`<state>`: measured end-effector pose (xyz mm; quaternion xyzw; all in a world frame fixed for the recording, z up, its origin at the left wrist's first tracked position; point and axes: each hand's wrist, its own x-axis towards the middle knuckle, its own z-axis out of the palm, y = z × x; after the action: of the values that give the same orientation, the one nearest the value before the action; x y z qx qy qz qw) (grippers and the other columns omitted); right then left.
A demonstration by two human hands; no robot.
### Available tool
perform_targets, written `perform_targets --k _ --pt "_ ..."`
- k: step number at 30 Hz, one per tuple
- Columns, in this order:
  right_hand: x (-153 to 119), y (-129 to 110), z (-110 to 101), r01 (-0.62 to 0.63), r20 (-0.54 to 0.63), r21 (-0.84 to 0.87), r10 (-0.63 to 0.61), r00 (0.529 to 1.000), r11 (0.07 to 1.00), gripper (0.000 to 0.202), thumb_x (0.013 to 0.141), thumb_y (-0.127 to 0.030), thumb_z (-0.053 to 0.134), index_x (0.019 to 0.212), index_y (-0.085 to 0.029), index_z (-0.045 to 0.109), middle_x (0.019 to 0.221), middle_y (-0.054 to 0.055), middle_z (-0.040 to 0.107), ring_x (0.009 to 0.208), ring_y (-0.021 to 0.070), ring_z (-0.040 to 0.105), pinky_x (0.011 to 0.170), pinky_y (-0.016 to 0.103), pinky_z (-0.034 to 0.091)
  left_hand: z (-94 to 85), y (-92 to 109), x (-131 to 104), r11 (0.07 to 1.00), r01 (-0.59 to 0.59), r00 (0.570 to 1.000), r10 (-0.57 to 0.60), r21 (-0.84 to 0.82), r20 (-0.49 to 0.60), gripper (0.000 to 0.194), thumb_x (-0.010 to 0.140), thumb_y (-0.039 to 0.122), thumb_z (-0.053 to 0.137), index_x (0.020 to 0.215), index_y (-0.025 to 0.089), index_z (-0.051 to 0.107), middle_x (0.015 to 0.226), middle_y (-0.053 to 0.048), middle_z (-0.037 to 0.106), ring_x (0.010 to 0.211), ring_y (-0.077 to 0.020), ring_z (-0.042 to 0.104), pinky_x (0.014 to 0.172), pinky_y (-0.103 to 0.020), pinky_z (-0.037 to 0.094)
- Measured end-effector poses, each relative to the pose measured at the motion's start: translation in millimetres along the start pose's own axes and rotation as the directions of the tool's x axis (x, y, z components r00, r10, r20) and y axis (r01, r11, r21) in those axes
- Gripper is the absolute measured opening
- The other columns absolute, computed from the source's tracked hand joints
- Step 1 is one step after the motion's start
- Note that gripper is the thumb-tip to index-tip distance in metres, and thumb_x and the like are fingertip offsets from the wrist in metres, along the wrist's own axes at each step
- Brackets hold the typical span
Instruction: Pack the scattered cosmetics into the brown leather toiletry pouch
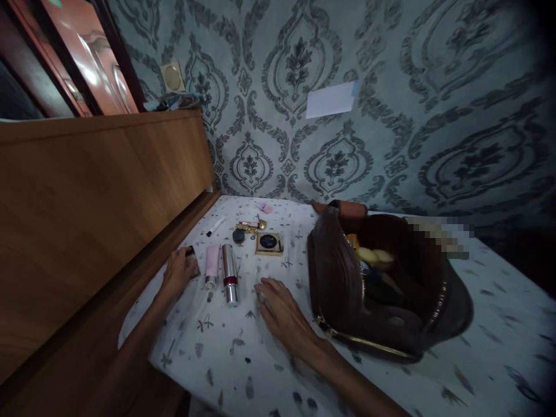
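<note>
My left hand (176, 273) is closed round a small container with a dark top (191, 255), at the left side of the patterned cloth; the fingers hide part of it. Just right of it lie a pink squeeze tube (212, 263) and a silver cylinder with a red band (229, 272), side by side. My right hand (282, 315) rests low over the cloth between the cylinder and the brown bag, fingers stretched out and slightly bent; whether anything small lies under the fingertips is unclear. Beyond the hands is a square gold compact (269, 244) with a dark round centre.
An open brown bag (334, 307) stands at the right with yellow sponges (374, 256) inside. Farther back lie a round black item (238, 236), a small brush (215, 226) and a pink piece (265, 208). A wooden panel (108, 185) borders the left; patterned wallpaper (260, 104) rises behind.
</note>
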<state>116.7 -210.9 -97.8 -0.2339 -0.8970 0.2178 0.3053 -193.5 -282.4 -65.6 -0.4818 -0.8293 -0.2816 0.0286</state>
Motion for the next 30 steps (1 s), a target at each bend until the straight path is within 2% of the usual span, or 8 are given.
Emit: perform_targets --k 8,12,15,19,22,25,27,30 --pt "-6.1 6.9 10.5 0.0 -0.032 -0.008 0.0 0.999 1.0 0.029 0.093 -0.014 0.048 0.118 -0.017 0.063 0.124 0.016 0.063 0.119 0.0283 0.059 0.098 0.049 0.053 -1.2 0.4 9.4 0.987 0.162 0.98 -0.16 -0.006 0.118 0.053 0.079 0.053 0.061 0.123 0.025 0.056 0.112 -0.009 0.064 0.107 -0.0301 0.062 0.087 -0.039 0.048" --pt "-5.1 6.1 7.8 0.009 -0.028 0.024 -0.009 1.0 1.0 0.028 0.093 -0.014 0.048 0.116 -0.016 0.064 0.125 0.016 0.063 0.12 0.0285 0.058 0.099 0.051 0.052 -8.9 3.8 24.8 0.976 0.208 0.967 -0.196 -0.061 0.163 0.055 0.069 0.045 0.071 0.118 0.022 0.056 0.107 -0.009 0.068 0.105 -0.0316 0.063 0.084 -0.036 0.046" --pt "-4.8 4.9 6.8 -0.01 -0.034 0.052 0.012 0.999 0.999 0.029 0.092 -0.013 0.048 0.115 -0.017 0.064 0.124 0.016 0.063 0.119 0.0279 0.058 0.099 0.051 0.051 -13.9 5.5 31.9 0.951 0.276 0.951 -0.25 -0.138 0.181 0.062 0.063 0.034 0.073 0.12 0.02 0.054 0.091 -0.007 0.067 0.091 -0.0301 0.065 0.074 -0.035 0.047" --pt "-4.7 4.4 4.7 -0.029 -0.056 0.094 0.035 0.998 0.995 0.027 0.091 -0.013 0.049 0.112 -0.018 0.065 0.121 0.014 0.065 0.117 0.0271 0.06 0.099 0.049 0.052 -23.0 13.8 26.1 0.878 0.349 0.929 -0.28 -0.327 0.24 0.066 0.071 0.036 0.066 0.131 0.018 0.045 0.08 -0.002 0.06 0.065 -0.0192 0.059 0.054 -0.029 0.046" --pt "-4.3 1.9 1.0 -0.028 -0.091 0.156 0.043 0.995 0.987 0.026 0.095 -0.016 0.046 0.113 -0.018 0.064 0.117 0.014 0.066 0.114 0.0259 0.061 0.097 0.047 0.053 -31.8 30.4 15.3 0.804 0.341 0.931 -0.217 -0.488 0.293 0.066 0.072 0.04 0.066 0.132 0.02 0.045 0.089 -0.002 0.057 0.068 -0.0159 0.06 0.051 -0.026 0.05" --pt "-3.4 -7.6 -5.1 -0.024 -0.11 0.257 0.054 0.993 0.966 0.025 0.097 -0.022 0.046 0.116 -0.019 0.062 0.115 0.013 0.068 0.111 0.0254 0.062 0.098 0.048 0.051 -36.1 57.4 3.8 0.63 0.307 0.935 -0.06 -0.713 0.35 0.071 0.068 0.04 0.074 0.132 0.023 0.047 0.096 -0.002 0.056 0.078 -0.0164 0.062 0.055 -0.026 0.055" --pt "-2.4 -18.4 -10.5 -0.076 -0.069 0.351 0.107 0.992 0.933 0.026 0.099 -0.029 0.047 0.118 -0.019 0.061 0.115 0.013 0.068 0.109 0.0248 0.063 0.098 0.047 0.05 -33.5 79.4 -4.5 0.514 0.308 0.926 0.03 -0.8 0.376 0.078 0.066 0.039 0.078 0.134 0.024 0.044 0.101 -0.003 0.056 0.08 -0.0169 0.062 0.055 -0.026 0.056" --pt "-0.1 -35.3 -18.7 -0.23 0.053 0.538 0.24 0.969 0.811 0.039 0.096 -0.038 0.053 0.129 -0.019 0.053 0.122 0.012 0.065 0.11 0.0231 0.062 0.094 0.041 0.052 -21.7 112.6 -18.9 0.456 0.32 0.906 0.111 -0.83 0.41 0.086 0.065 0.037 0.081 0.139 0.027 0.037 0.109 -0.005 0.056 0.083 -0.0182 0.063 0.058 -0.029 0.058"
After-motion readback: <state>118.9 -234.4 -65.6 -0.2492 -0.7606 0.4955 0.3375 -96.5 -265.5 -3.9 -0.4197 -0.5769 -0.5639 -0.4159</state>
